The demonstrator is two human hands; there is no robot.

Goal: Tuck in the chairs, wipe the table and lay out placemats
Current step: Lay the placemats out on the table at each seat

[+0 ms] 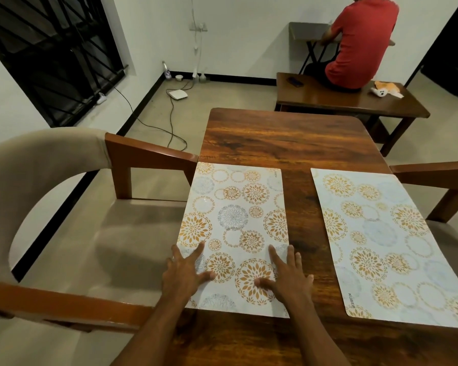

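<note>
Two white placemats with orange and blue floral circles lie on the dark wooden table. The left placemat sits along the table's left edge. My left hand and my right hand press flat on its near half, fingers spread and straight. The right placemat lies flat near the right edge, untouched. A beige cushioned chair with wooden arms stands at the table's left side, its arm tips touching the table edge. Part of another chair's arm shows at the right.
A low wooden bench stands beyond the table's far end, with a person in a red shirt seated on it, a phone and a small plush toy. Cables and a white router lie on the floor at the back left by the wall.
</note>
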